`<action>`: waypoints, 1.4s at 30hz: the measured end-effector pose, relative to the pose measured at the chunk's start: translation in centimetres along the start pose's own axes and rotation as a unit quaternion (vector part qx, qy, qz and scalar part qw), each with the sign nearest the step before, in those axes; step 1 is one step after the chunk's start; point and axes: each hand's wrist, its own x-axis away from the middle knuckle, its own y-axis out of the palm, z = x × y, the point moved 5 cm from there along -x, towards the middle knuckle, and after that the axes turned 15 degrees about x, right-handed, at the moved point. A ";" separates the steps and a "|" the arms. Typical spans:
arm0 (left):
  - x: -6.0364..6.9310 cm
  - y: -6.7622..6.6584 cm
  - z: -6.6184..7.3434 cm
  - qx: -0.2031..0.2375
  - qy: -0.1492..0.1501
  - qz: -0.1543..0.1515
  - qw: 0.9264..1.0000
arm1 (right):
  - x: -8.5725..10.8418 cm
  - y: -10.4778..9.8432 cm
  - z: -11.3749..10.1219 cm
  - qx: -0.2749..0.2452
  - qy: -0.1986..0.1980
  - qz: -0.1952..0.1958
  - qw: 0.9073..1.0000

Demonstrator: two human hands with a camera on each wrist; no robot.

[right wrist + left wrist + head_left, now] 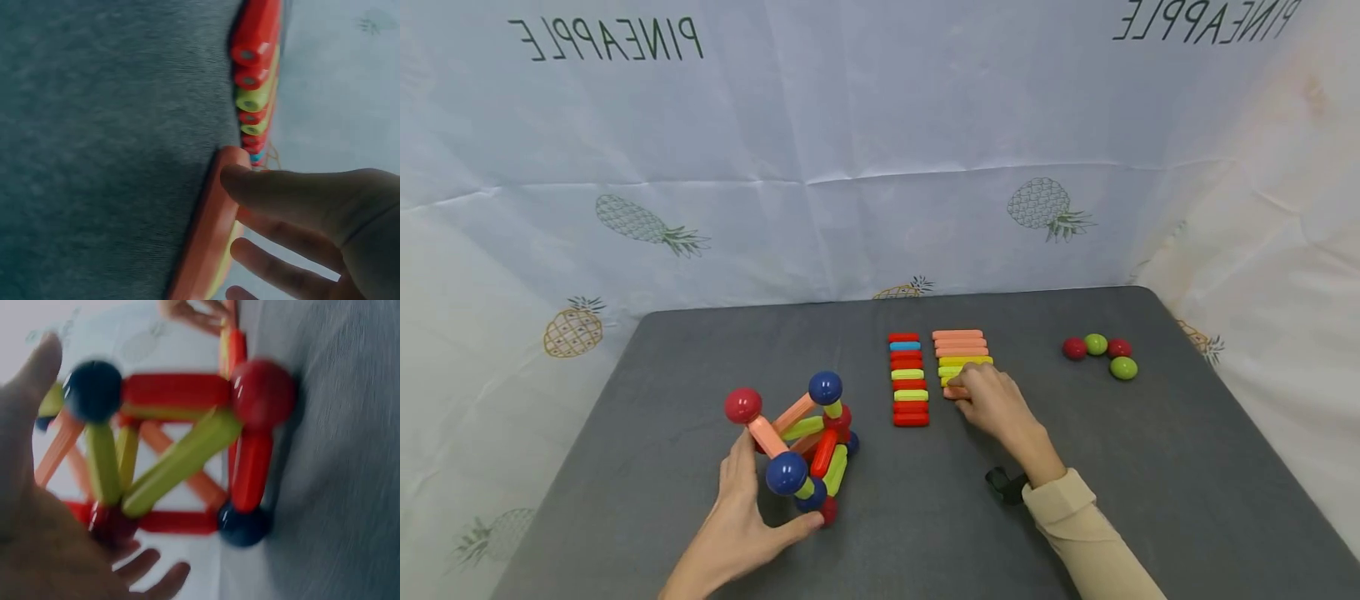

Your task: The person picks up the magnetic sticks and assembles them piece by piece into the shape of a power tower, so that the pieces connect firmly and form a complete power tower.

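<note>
L hand (737, 521) reaches in from the desk's near edge, left of ctr., palm turned to the ball-and-rod structure (823, 454), its fingers bent round the far L side and thumb stretched along the near side to a low red ball (829, 510); so the fingers grip the structure, which sits on the desk (662, 400) L of ctr., toward the near edge. L wrist view is blurry but shows the same C-shaped hold, thumb up by a blue ball (94, 391), other fingers spread below. R arm, in a beige sleeve (1097, 533), slants in from the near R w/ wrist bent a bit and knuckles up; R hand (996, 408) pinches an orange rod (203, 225) btwn. thumb and index, thumb tip on its end, other fingers loosely apart. That rod lies at the near end of the R rod column (962, 352), approx. mid-desk, toward the far edge. L rod column (910, 384), mostly red, runs just beside it. Four red & green balls (1123, 368) lie near the desk's far R corner, well apart from R hand.
</note>
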 end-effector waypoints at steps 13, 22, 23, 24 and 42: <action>-0.4 0.3 1.2 0.051 0.116 0.019 0.992 | 0.3 1.4 0.0 0.014 0.011 -0.013 1.000; -0.3 0.4 1.0 0.063 0.178 -0.101 0.977 | 0.8 1.2 0.0 -0.020 0.010 -0.040 0.999; -0.4 0.5 1.0 0.064 0.182 -0.110 0.975 | 0.8 1.0 -0.1 -0.025 0.010 -0.041 0.999; -0.4 0.5 1.0 0.067 0.185 -0.117 0.973 | 0.9 0.6 -0.2 -0.033 0.010 -0.040 0.999; -0.4 -0.9 1.5 0.029 0.277 -0.034 0.960 | 4.4 -15.9 -10.3 -0.400 -0.217 0.232 0.860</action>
